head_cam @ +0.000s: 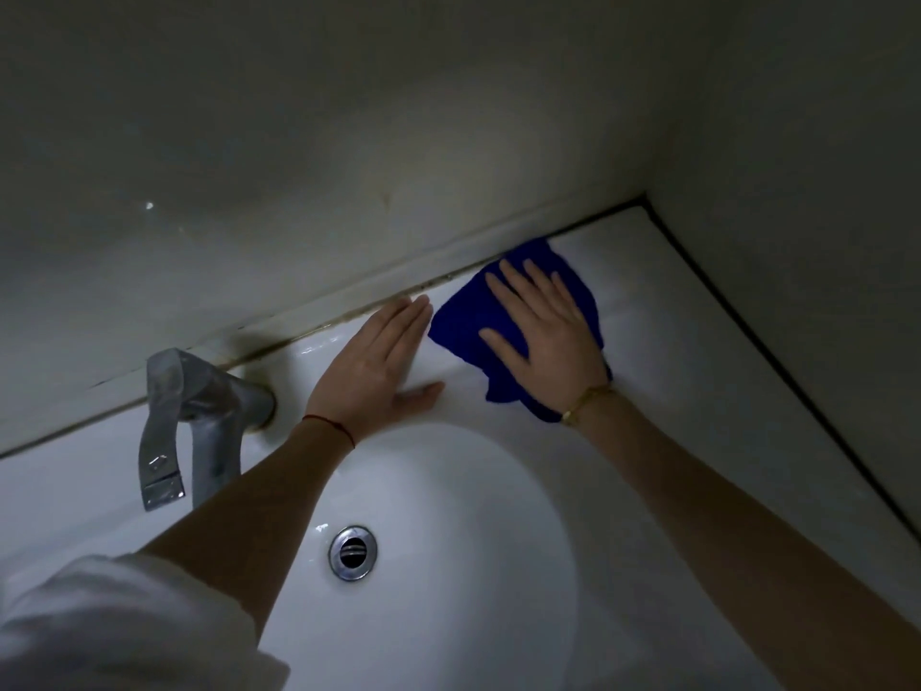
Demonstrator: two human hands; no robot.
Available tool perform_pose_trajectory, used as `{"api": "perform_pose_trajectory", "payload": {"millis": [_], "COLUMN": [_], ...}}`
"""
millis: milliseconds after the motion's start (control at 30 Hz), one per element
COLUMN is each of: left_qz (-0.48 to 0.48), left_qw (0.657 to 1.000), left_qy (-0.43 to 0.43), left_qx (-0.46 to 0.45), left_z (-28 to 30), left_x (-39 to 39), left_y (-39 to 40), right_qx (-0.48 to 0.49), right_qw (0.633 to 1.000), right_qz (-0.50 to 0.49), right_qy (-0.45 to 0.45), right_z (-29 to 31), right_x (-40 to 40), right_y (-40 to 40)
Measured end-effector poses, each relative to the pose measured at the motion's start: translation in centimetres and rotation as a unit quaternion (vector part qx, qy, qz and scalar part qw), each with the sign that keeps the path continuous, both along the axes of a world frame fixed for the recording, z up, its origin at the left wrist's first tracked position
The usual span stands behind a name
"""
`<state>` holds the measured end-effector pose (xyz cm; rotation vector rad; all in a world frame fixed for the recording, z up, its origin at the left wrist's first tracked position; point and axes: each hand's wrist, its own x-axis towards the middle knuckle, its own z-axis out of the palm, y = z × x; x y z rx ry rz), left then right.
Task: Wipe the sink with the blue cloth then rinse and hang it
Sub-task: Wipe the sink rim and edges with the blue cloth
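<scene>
One step of three is underway: right hand (pixel 545 336), grip flat and spread, presses the blue cloth (pixel 466 326) on the sink (pixel 498 541) ledge; left hand (pixel 376 366) flat beside it. Rinsing and hanging remain.

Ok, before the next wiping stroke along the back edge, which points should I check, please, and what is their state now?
1. Right hand flat on the blue cloth: ok.
2. Cloth lies on the sink ledge, touching the surface: ok.
3. Left hand rests flat beside the cloth, not on it: ok.
4. Path toward the corner is free of objects: ok.
5. Tap is away from both hands: ok.
6. Cloth wet enough: cannot tell.
</scene>
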<state>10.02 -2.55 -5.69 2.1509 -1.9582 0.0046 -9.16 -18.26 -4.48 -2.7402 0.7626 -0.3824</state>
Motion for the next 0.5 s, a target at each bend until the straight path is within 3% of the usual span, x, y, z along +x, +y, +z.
{"api": "perform_pose_trajectory", "payload": {"millis": [67, 200, 300, 500], "left_qz": [-0.008, -0.028, -0.024, 0.004], "left_qw": [1.0, 0.998, 0.998, 1.0], "left_qy": [0.004, 0.003, -0.001, 0.004], "left_qx": [-0.015, -0.065, -0.065, -0.013], "left_z": [0.1, 0.3, 0.4, 0.3], "left_x": [0.0, -0.2, -0.3, -0.3], "left_y": [0.0, -0.1, -0.1, 0.0], "right_qx": [-0.009, 0.012, 0.009, 0.004], "right_qw": [1.0, 0.986, 0.978, 0.999], "right_qz": [0.007, -0.163, -0.208, 0.034], "right_qy": [0.013, 0.013, 0.021, 0.02], "right_z": [0.3, 0.7, 0.9, 0.4], "right_x": [-1.2, -3.0, -2.0, -0.3], "right_y": [-2.7, -7.4, -5.9, 0.3]}}
